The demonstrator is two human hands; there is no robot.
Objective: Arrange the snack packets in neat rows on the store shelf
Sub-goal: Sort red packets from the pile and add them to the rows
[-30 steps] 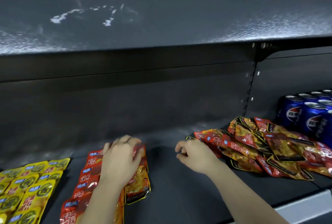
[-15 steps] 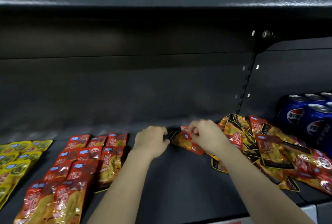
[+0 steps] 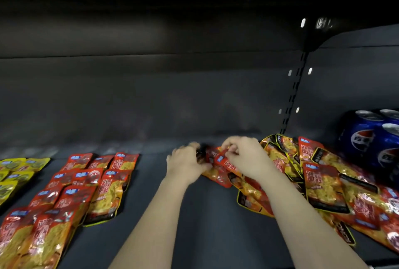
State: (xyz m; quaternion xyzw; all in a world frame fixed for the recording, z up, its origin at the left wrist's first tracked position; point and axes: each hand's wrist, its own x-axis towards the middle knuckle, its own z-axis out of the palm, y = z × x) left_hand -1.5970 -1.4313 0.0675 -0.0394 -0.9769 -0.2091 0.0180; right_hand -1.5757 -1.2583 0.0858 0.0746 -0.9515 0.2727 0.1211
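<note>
Red and orange snack packets lie in rows (image 3: 92,180) on the left of the dark shelf (image 3: 207,225). A loose pile of the same packets (image 3: 319,184) spreads over the right side. Both hands meet at the pile's left edge, near the back of the shelf. My left hand (image 3: 186,161) grips the dark end of a red packet (image 3: 218,171). My right hand (image 3: 246,156) pinches the same packet's top from the right. The packet lies flat, partly hidden under the fingers.
Yellow and green packets (image 3: 15,171) sit at the far left edge. Blue cola cans (image 3: 371,139) stand at the back right, beside the pile. A slotted upright (image 3: 291,100) runs up the back wall. The upper shelf overhangs close above.
My left hand left the rows and crossed right to the pile. Both hands now hold one red packet there. The view dropped lower and closer to the shelf.
</note>
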